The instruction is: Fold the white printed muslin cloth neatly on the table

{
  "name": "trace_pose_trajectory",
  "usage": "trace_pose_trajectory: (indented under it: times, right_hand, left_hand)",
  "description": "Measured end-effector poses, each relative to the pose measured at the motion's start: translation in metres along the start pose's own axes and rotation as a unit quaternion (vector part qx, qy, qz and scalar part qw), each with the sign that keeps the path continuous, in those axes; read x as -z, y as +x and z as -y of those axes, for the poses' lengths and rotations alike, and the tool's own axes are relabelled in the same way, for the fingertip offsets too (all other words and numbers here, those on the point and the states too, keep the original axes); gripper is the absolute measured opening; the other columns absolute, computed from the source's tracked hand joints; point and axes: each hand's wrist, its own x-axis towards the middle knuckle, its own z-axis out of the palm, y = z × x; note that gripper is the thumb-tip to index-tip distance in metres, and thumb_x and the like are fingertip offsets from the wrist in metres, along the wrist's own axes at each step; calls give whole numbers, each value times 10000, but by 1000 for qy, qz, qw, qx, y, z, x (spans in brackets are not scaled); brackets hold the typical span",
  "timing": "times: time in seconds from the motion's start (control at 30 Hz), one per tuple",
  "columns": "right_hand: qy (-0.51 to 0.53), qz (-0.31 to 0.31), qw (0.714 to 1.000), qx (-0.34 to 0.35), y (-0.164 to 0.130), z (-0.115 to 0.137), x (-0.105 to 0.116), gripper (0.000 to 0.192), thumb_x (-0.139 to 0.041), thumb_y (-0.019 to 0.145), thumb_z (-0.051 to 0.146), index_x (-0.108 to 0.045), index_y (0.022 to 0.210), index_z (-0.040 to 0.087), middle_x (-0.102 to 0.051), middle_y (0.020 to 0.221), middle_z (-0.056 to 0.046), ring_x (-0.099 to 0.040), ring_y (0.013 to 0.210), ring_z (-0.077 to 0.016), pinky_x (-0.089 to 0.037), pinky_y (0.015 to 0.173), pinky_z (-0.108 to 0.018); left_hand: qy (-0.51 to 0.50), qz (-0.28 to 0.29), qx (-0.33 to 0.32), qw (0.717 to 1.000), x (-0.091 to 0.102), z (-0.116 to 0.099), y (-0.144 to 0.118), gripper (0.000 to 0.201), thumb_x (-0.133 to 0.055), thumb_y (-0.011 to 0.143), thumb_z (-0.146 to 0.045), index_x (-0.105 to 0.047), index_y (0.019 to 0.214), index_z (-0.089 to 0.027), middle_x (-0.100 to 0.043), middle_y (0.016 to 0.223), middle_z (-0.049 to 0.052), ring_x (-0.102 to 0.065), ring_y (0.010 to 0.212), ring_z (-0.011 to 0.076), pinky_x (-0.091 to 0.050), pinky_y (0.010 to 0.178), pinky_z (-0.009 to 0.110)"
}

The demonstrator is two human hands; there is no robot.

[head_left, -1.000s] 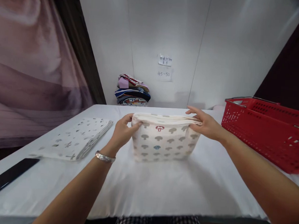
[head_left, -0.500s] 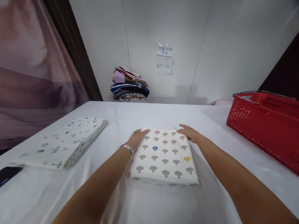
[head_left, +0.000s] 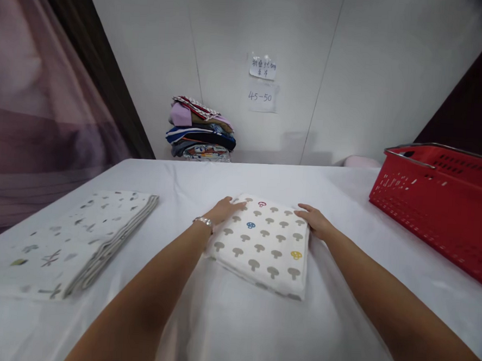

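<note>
One cloth between left hand and right hand, both half-curled at its far corners, grip unclear

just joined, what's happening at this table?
A person has both hands on a folded mushroom-print cloth lying slightly askew on the white-covered table. The left hand is at its far left corner, the right hand at its far right corner. Another folded cloth, plant-printed, lies to the left; a red basket stands to the right.
</note>
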Motion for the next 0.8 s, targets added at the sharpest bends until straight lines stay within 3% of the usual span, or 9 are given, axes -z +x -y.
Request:
trace_pose_trajectory:
  times: [0.13, 0.23, 0.33, 0.43, 0.5, 0.57, 0.63, 0.8]
  right_hand:
    - [3, 8, 1000, 6, -2, 0, 2, 657, -688, 719, 256, -437, 1320, 171, -689, 973, -113, -656, 783, -200, -528, 693, -309]
    - [-3, 11, 1000, -4, -6, 4, 2, 648, -683, 720, 245, -441, 1317, 170, -687, 964, -109, -653, 780, -194, -524, 691, -305]
    - [-4, 39, 999, -34, -25, 3, 0, 672, -683, 707, 211, -427, 1328, 166, -682, 955, -103, -644, 756, -178, -515, 657, -283]
    - [-5, 75, 995, -58, -58, -7, -8, 789, -710, 675, 217, -353, 1378, 208, -673, 965, -78, -621, 663, -152, -487, 550, -256]
    - [9, 72, 996, -54, -79, -17, -16, 875, -730, 657, 240, -286, 1410, 235, -649, 1035, -72, -617, 669, -144, -482, 529, -245]
    - [35, 54, 997, -46, -93, -27, -23, 912, -739, 659, 279, -245, 1426, 242, -606, 1128, -85, -630, 782, -163, -511, 597, -258]
    - [52, 35, 997, -35, -99, -33, -27, 920, -741, 665, 317, -233, 1429, 245, -563, 1195, -99, -623, 878, -186, -526, 657, -276]
    - [61, 14, 998, -7, -104, -36, -36, 885, -713, 686, 321, -237, 1427, 242, -569, 1155, -102, -622, 833, -180, -512, 621, -260]
  left_hand:
    - [25, 56, 19, 998, 6, 37, -40, 848, -641, 578, -671, -486, 1260, -191, -593, 1208, 152, -584, 1035, 349, -461, 829, 416]
    - [65, 41, -11, 997, 10, 49, -57, 867, -648, 596, -646, -433, 1308, -201, -563, 1250, 147, -572, 1058, 331, -457, 845, 394]
    - [115, 6, -72, 991, 22, 36, -41, 848, -664, 641, -567, -368, 1358, -221, -560, 1255, 125, -573, 1060, 303, -460, 834, 359]
    - [193, -20, -119, 974, 36, 12, -4, 786, -669, 679, -479, -360, 1365, -254, -590, 1214, 92, -574, 1057, 288, -446, 851, 350]
    - [212, -26, -130, 968, 37, 1, 15, 739, -656, 712, -402, -364, 1365, -217, -604, 1191, 91, -577, 1050, 264, -443, 867, 336]
    - [223, -45, -139, 964, 26, -7, 19, 619, -606, 764, -327, -412, 1333, -180, -591, 1213, 103, -556, 1091, 250, -427, 911, 332]
    - [228, -71, -196, 951, 7, -14, 5, 485, -559, 807, -331, -498, 1257, -163, -552, 1270, 109, -498, 1170, 253, -375, 989, 353]
    - [170, -43, -309, 935, -43, -31, -75, 442, -494, 848, -461, -561, 1187, -184, -561, 1260, 87, -494, 1178, 229, -366, 1015, 361]
